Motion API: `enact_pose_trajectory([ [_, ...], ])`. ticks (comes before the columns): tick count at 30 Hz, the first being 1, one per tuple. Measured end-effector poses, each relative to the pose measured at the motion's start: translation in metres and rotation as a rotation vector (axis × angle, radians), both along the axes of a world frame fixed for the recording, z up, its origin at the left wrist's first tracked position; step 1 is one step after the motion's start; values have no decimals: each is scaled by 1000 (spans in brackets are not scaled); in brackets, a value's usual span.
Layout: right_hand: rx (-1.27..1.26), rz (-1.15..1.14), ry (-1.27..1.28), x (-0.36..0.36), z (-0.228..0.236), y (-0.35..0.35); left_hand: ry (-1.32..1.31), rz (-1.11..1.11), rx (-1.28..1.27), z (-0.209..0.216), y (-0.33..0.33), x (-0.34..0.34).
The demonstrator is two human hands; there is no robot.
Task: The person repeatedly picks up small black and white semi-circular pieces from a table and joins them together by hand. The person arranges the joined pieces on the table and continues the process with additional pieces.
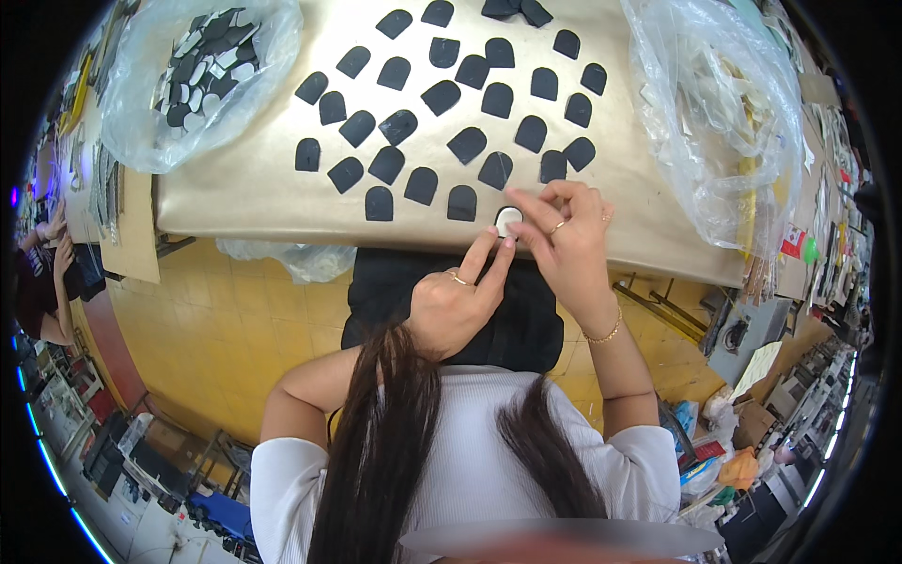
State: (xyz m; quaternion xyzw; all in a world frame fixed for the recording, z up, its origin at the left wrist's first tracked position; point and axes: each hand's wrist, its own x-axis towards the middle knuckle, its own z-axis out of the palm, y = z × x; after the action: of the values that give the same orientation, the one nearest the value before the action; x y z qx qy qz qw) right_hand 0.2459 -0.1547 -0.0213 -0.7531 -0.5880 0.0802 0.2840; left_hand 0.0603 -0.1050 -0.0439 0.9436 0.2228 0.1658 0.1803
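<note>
A small rounded piece with a white face and a black rim (508, 219) lies at the near edge of the table. The index and middle fingers of my left hand (451, 305) are stretched out, their tips touching its lower edge. From the other side my right hand (568, 230) bends its thumb and index finger around the same piece; the thumb rests on its white face. Just beyond, black arch-shaped pieces (461, 203) are spread over the tabletop, and another black piece (495, 170) is close to my right fingertips.
A clear plastic bag (132, 103) of black and white pieces stands at the left. Another clear bag (714, 122) lies at the right. Both rest on the gold-coloured table cover (272, 209). Dark folded pieces (517, 9) are at the far edge. Another person's arm (58, 291) shows far left.
</note>
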Motion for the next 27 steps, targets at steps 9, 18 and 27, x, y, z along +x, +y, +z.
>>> enact_pose_trajectory([
  [9,141,140,102,-1,-6,-9,-16,-6,-15,-5,-1,-3],
  [18,25,-20,549,19,11,-6,22,-22,-5,-1,2,-2],
  [27,-159,113,338,86,16,30,-67,15,-126,22,15,26],
])
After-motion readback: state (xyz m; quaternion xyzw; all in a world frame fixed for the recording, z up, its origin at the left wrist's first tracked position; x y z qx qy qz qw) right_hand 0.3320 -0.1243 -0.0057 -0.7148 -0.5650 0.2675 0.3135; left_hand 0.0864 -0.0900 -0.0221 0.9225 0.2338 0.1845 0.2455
